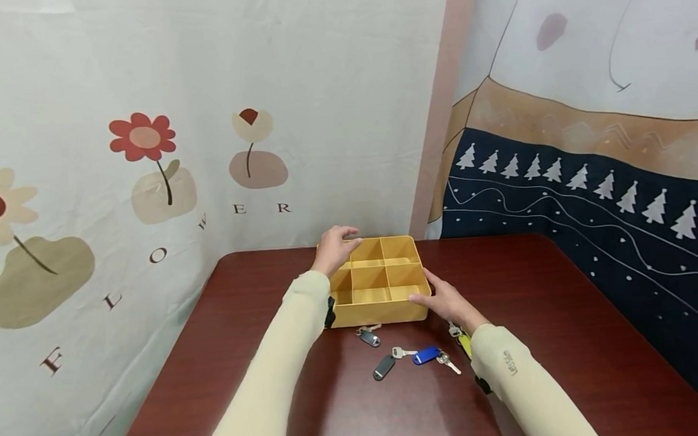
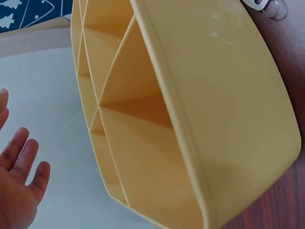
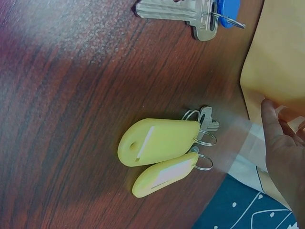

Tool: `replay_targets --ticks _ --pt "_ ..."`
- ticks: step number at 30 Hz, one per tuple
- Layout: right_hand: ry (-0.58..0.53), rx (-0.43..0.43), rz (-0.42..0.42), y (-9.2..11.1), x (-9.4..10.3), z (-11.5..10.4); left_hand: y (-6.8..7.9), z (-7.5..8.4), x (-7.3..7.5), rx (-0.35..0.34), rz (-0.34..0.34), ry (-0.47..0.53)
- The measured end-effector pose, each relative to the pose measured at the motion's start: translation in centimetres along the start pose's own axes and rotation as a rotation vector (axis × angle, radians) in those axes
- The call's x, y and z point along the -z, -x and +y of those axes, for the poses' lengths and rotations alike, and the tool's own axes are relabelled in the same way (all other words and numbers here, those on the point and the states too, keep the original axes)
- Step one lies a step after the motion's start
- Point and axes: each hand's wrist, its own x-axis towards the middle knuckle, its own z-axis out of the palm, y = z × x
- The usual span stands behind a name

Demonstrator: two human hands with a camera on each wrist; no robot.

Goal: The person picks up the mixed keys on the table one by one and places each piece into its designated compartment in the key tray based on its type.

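A yellow box [image 1: 379, 313] with several compartments stands on the dark red-brown table. My left hand [image 1: 332, 251] is over its far left part, fingers extended and spread. In the left wrist view, that hand's fingers [image 2: 21, 160] are apart from the box. My right hand [image 1: 447, 302] grips the box at its front right corner, the thumb towards the front and the fingers along the right side. Part of that hand is cut off in the right wrist view. Inside the visible compartments I see no items.
In front of the box lie keys with a grey tag [image 1: 369, 337], a darker grey tag [image 1: 384, 367] and a blue tag [image 1: 426, 355]. Two yellow tags [image 3: 159, 140] with keys lie under my right forearm. A printed cloth wall [image 1: 342, 112] rises behind the table.
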Motion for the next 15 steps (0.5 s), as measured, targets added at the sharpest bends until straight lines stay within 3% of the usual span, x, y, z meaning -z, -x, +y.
replay_targets --ticks 8,15 --pt "-0.007 0.001 -0.007 0.2 0.2 -0.2 1.2 0.7 0.6 -0.08 -0.036 -0.002" --pt "0.008 0.004 -0.012 0.1 0.1 -0.1 3.8 1.1 0.3 -0.182 -0.073 -0.037"
